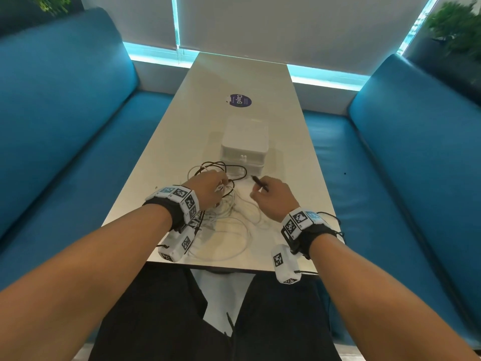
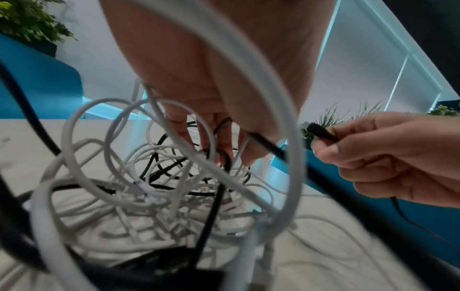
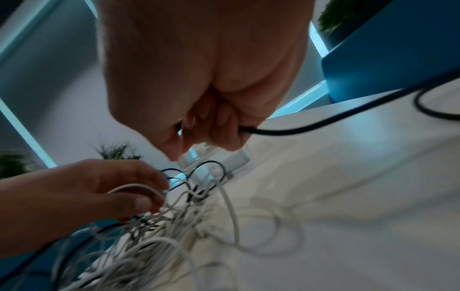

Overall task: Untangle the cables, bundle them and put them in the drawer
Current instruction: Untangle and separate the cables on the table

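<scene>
A tangle of white and black cables lies on the white table just before me. My left hand reaches down into the knot and its fingers curl round several strands of the cable tangle. My right hand is to the right of the pile and pinches the plug end of a black cable, which sticks out above the fingers. In the right wrist view the black cable trails away from the fist. A white drawer unit stands behind the pile, its drawers closed.
Blue benches run along both sides of the narrow table. A round purple sticker lies on the tabletop beyond the drawer unit. Plants stand in the far corners. The table's near edge is at my lap.
</scene>
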`<state>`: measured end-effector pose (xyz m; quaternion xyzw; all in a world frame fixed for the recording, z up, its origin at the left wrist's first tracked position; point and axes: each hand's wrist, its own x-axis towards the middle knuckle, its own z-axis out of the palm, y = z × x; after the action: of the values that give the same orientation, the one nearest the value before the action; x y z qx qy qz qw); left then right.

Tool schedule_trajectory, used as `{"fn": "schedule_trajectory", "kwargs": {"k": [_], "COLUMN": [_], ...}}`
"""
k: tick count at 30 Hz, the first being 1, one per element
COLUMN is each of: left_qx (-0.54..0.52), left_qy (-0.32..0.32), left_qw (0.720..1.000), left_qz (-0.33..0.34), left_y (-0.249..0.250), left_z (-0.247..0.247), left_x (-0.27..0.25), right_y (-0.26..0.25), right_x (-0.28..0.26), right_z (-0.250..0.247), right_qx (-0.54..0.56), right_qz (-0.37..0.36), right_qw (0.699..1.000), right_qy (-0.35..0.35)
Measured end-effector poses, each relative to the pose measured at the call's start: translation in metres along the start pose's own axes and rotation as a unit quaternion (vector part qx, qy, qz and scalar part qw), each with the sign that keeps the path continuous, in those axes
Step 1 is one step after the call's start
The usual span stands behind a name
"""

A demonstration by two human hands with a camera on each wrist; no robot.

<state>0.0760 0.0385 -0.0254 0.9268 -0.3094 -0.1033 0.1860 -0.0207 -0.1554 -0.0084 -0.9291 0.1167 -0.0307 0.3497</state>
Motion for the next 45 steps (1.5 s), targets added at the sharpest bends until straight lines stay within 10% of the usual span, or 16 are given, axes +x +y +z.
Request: {"fn": "schedule_trajectory", "kwargs": {"k": [10,45], "left_qx": [-0.037,0.06], "left_qy": [0.022,-0.018], "left_qw": [0.999,0.997], "left_qz": [0.005,0.034], "left_y": [-0.006,0.025], "left_z": [-0.004,0.011], "left_x": [0.0,-0.005], "right_y": [-0.027,0.001], "right_x": [-0.006,0.019], "right_z": [0.047,-0.009], "right_qx": [-0.158,0.01], "right_qz": [-0.088,0.03], "right_qw": [0.952,0.999], "right_qy": [-0.247,0.004]}}
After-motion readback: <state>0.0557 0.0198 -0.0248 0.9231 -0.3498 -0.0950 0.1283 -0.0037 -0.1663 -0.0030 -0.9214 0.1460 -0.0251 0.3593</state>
